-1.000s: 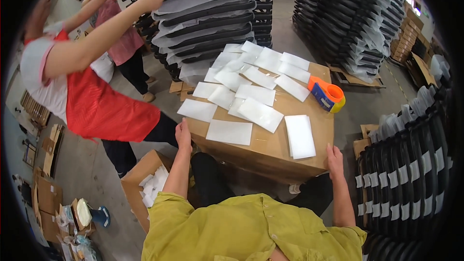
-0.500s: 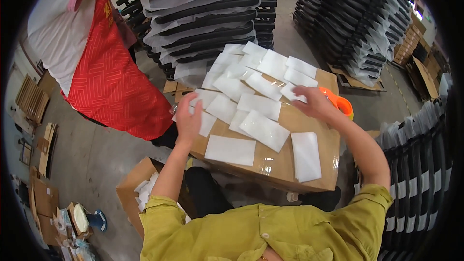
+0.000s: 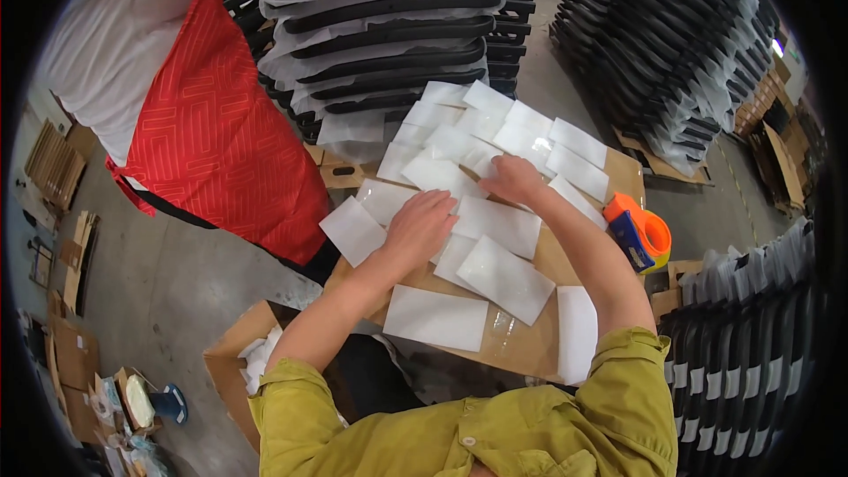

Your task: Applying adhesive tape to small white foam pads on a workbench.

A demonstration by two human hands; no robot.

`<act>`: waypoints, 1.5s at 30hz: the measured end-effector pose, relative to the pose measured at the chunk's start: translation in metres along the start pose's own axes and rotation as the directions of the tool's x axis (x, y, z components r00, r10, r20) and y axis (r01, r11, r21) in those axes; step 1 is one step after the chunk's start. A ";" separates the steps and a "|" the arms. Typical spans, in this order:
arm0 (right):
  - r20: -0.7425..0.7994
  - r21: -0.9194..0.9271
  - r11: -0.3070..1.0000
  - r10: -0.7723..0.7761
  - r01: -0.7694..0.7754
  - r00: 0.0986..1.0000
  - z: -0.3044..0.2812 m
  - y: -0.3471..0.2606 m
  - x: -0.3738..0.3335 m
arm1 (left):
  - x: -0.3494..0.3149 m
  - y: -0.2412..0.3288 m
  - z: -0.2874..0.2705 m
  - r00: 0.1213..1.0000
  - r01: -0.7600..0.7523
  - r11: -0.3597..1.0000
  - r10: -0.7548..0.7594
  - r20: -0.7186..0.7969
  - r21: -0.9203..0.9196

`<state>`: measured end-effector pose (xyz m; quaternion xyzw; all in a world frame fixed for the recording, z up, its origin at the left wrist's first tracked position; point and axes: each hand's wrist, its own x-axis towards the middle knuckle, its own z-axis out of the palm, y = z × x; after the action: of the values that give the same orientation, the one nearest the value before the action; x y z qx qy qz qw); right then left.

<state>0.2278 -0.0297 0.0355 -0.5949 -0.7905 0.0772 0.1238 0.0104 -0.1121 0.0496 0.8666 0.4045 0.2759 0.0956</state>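
Note:
Many thin white foam sheets (image 3: 506,281) lie overlapping across the top of a brown cardboard box (image 3: 433,355). Palm down, my left hand (image 3: 424,225) rests on sheets near the middle, its fingers stretched out. Just beyond it and to the right, my right hand (image 3: 512,179) has its fingers bent and closed at the edge of a white foam sheet (image 3: 480,159); the fingertips are partly hidden. Shiny clear patches that look like tape show on some sheets. An orange and blue tape dispenser (image 3: 638,233) sits at the box's right edge.
A person in a red apron (image 3: 225,124) stands at the left. Tall stacks of black curved parts with white wrapping (image 3: 389,35) rise behind the box, with more stacks (image 3: 654,44) at far right and near right (image 3: 742,336). An open carton (image 3: 231,353) stands low at left.
My left hand has moved right and down onto the sheets. My right hand has moved left, away from the tape dispenser, to the middle sheets. The view has shifted slightly.

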 end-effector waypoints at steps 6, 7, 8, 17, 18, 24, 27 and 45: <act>-0.136 -0.041 0.990 -0.136 0.131 0.981 -0.006 -0.006 0.005 | 0.035 -0.022 0.039 0.997 -0.080 0.997 0.080 0.021 0.009; -0.146 -0.034 0.992 -0.126 0.123 0.981 -0.008 -0.008 0.004 | 0.041 -0.024 0.042 0.994 -0.105 0.994 0.105 0.033 0.014; -0.157 -0.027 0.993 -0.118 0.115 0.981 -0.009 -0.009 0.005 | 0.047 -0.027 0.048 0.994 -0.107 0.994 0.106 0.028 0.012; -0.057 -0.206 0.971 -0.134 0.119 0.989 -0.016 -0.015 0.004 | 0.069 -0.035 0.073 0.989 -0.015 0.982 -0.013 0.146 0.188; -0.054 -0.207 0.971 -0.136 0.122 0.989 -0.019 -0.017 0.006 | 0.067 -0.037 0.075 0.986 -0.002 0.984 -0.028 0.163 0.177; -0.185 -0.360 0.924 -0.209 0.132 0.960 -0.063 -0.043 0.027 | 0.065 -0.051 0.091 0.993 -0.003 0.987 -0.015 0.117 0.158; -0.219 -0.416 0.895 -0.271 0.162 0.937 -0.084 -0.058 0.034 | 0.066 -0.052 0.093 0.995 -0.036 0.983 0.019 0.098 0.179; -0.209 -0.731 0.645 -0.521 0.222 0.828 -0.123 -0.073 0.040 | 0.066 -0.043 0.082 0.986 -0.044 0.984 0.014 0.169 0.170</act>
<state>0.1854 -0.0144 0.1768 -0.4206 -0.8262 -0.3681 0.0704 0.0628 -0.0293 -0.0090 0.8975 0.4049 0.1675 0.0493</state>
